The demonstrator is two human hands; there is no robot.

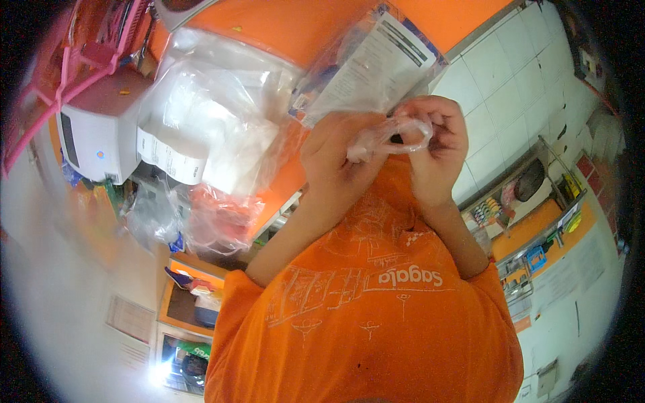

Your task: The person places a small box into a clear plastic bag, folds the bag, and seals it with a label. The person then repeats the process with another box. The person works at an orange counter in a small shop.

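My left hand has its fingers closed on a twisted strip of clear plastic. The strip forms a loop between my two hands, and its end bunches at my left fingers. My right hand, fingers curled, grips the far side of that loop. Just beyond both hands is a clear plastic package with a printed white paper showing in it and blue edges. Whether the loop belongs to this package cannot be told, as my hands hide the join.
Left of my hands, a pile of clear plastic bags covers part of the orange tabletop. Beside it stands a white label printer with a printed paper strip coming out. A pink plastic rack rises at far left. White floor tiles show at right.
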